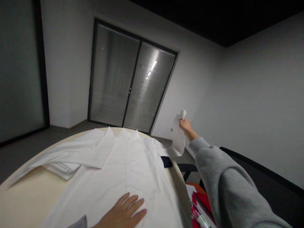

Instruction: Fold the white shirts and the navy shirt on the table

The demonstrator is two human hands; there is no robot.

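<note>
A white long-sleeved shirt (120, 164) lies spread over a round table, its collar towards the far edge. My left hand (125, 211) rests flat on the lower front of the shirt, fingers spread. Out to the right, my right hand (187, 126) is closed on the cuff end of one sleeve and holds it up in the air beyond the table's edge. That sleeve hangs in a curve from the hand back to the shoulder. The other sleeve lies folded over on the left side of the table.
The cream round table (25, 202) shows around the shirt. A dark object (167, 161) lies partly under the raised sleeve at the right edge. Beside the table are a black chair (266, 177) and red items (204, 202) with a bottle-like thing. Blinds-covered glass panels (114, 79) stand behind.
</note>
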